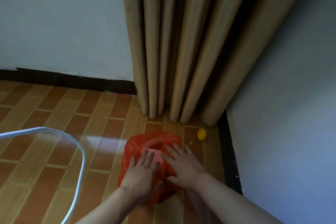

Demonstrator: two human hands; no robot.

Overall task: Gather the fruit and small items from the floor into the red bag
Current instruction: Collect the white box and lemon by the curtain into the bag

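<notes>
- Both hands lie flat on the red bag (145, 143) with fingers straight and spread: the left hand (141, 172) presses its near side, fingertips reaching a pink item (153, 154) at the mouth, and the right hand (181, 163) covers its right half. Neither grips anything.
- The bag sits crumpled on the floor (54, 151) near the corner, mouth facing away from the person. What else is inside is hidden by the plastic.
- Progress, as I judge it: the pink item is in or at the opening, so gathering has begun. A lemon (202, 134) lies on the floor just beyond the bag to the right, close to the dark skirting (229, 151); it is left to collect.
- The floor is glossy, brick-patterned in orange and tan. Tan curtains (181, 42) hang into the corner between pale walls. A white cord (80, 160) loops across the left.
</notes>
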